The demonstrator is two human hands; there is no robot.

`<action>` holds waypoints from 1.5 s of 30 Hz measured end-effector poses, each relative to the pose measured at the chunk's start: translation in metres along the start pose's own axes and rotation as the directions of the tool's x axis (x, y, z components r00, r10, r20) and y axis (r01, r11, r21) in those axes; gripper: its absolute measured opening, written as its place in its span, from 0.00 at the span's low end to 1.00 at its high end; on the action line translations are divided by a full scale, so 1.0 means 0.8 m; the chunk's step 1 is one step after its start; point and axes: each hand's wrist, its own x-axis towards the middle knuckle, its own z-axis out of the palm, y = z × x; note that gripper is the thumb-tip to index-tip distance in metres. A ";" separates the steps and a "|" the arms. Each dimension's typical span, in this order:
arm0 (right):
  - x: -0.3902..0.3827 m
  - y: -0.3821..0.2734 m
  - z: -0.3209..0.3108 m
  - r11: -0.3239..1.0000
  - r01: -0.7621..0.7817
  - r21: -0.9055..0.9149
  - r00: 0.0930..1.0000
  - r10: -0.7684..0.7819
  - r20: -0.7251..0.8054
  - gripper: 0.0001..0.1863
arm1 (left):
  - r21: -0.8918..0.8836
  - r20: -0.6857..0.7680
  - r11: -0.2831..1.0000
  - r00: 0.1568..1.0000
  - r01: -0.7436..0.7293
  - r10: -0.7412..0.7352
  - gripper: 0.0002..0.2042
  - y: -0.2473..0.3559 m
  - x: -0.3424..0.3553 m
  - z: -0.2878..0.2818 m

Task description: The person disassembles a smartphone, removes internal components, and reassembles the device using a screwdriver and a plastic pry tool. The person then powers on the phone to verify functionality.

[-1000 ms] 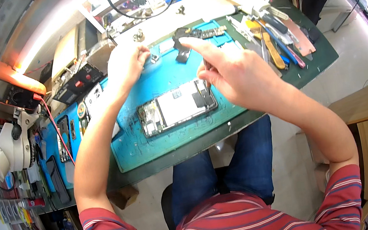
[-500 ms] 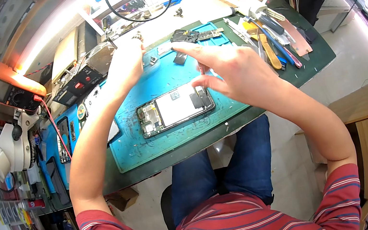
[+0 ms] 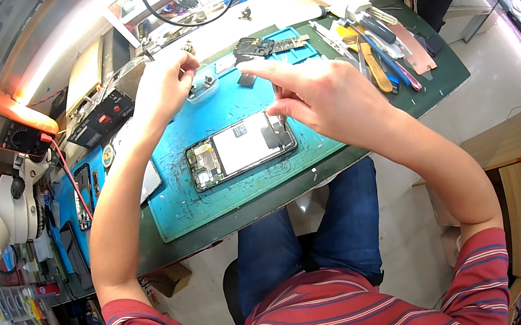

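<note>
Here's the opened phone (image 3: 240, 146), sitting flat at the centre of our clock, stretching lengthwise from nine towards three on the blue mat (image 3: 178, 207). The left hand (image 3: 164, 88) is hanging at eleven, beside a clear plastic box (image 3: 206, 93) that is holding small dark pieces; its thumb and forefinger are curling in, showing only a narrow gap. The right hand (image 3: 336, 98) is hovering at two, forefinger reaching out, thumb standing well apart from it and bending over the phone's upper right corner. Is either hand hiding a tiny part or a slim tool? The knuckles are blocking that view, so I can't tell.

Up at one o'clock a small circuit board (image 3: 291, 43) is resting across a blue tray (image 3: 301, 56), and further out at two, hand tools (image 3: 379, 72) are lying in a loose spread.

Now the handling: this phone is looking light and thin, its rim probably stiff and slightly slippery. The bare circuitry (image 3: 205, 163) at the nine o'clock end is looking fragile, and the pale slab (image 3: 247, 156) in the middle is hardly inviting pressure. The best hold, I'm judging, is running along the long edges, at twelve and six, with fingertips avoiding everything inside.
</note>
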 end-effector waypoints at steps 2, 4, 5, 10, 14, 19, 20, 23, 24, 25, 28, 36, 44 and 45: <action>-0.004 0.002 0.008 0.991 0.035 0.132 0.996 -0.024 -0.085 0.34 | -0.028 0.016 0.999 1.000 -0.015 0.015 0.08 0.005 -0.011 -0.003; -0.004 0.002 0.006 0.991 -0.016 0.133 0.999 0.021 -0.031 0.34 | -0.067 0.022 0.997 0.999 -0.031 0.032 0.08 0.006 -0.022 -0.004; -0.002 0.001 0.004 0.991 -0.033 0.132 0.999 0.035 -0.006 0.34 | -0.059 0.025 0.998 0.999 -0.026 0.028 0.08 0.005 -0.025 -0.005; -0.005 0.001 0.002 0.991 -0.069 0.118 0.998 0.067 0.016 0.34 | -0.214 0.061 0.977 0.998 -0.021 0.035 0.07 0.028 -0.041 0.008; -0.004 -0.001 0.004 0.988 -0.051 0.148 0.999 0.051 0.003 0.31 | -0.171 0.122 0.985 0.992 -0.017 0.038 0.08 0.045 -0.069 0.022; -0.001 -0.003 -0.004 0.997 -0.067 0.049 0.997 0.065 0.044 0.31 | -0.037 0.034 0.997 0.997 -0.068 0.070 0.09 0.052 -0.071 0.020; 0.000 -0.003 -0.001 0.996 -0.048 0.078 0.999 0.047 0.020 0.31 | -0.047 0.005 0.996 0.997 -0.074 0.074 0.10 0.050 -0.072 0.022; 0.001 -0.002 -0.003 0.980 -0.056 0.189 0.996 0.069 -0.062 0.32 | -0.084 -0.003 0.995 0.999 -0.047 0.046 0.11 0.049 -0.070 0.023; 0.002 0.001 -0.003 0.970 -0.071 0.233 0.989 0.099 -0.110 0.32 | -0.114 -0.007 0.993 0.999 -0.032 0.032 0.12 0.049 -0.067 0.025; 0.002 0.004 -0.004 0.957 -0.084 0.276 0.979 0.130 -0.156 0.32 | -0.212 0.001 0.977 1.000 0.021 -0.021 0.13 0.052 -0.069 0.025; 0.005 0.003 -0.007 0.924 -0.034 0.380 0.943 0.156 -0.296 0.29 | -0.623 0.084 0.763 0.985 0.170 -0.151 0.14 0.070 -0.069 0.019; 0.004 0.002 -0.004 0.868 -0.047 0.494 0.953 0.187 -0.237 0.29 | -0.779 0.126 0.602 0.984 0.175 -0.123 0.15 0.110 -0.076 0.020; 0.005 -0.001 -0.006 0.834 -0.045 0.550 0.954 0.200 -0.225 0.27 | -0.781 0.107 0.603 0.986 0.163 -0.128 0.16 0.109 -0.078 0.020; 0.006 -0.002 -0.006 0.837 -0.045 0.545 0.955 0.197 -0.223 0.27 | -0.780 0.102 0.604 0.986 0.161 -0.131 0.16 0.109 -0.079 0.021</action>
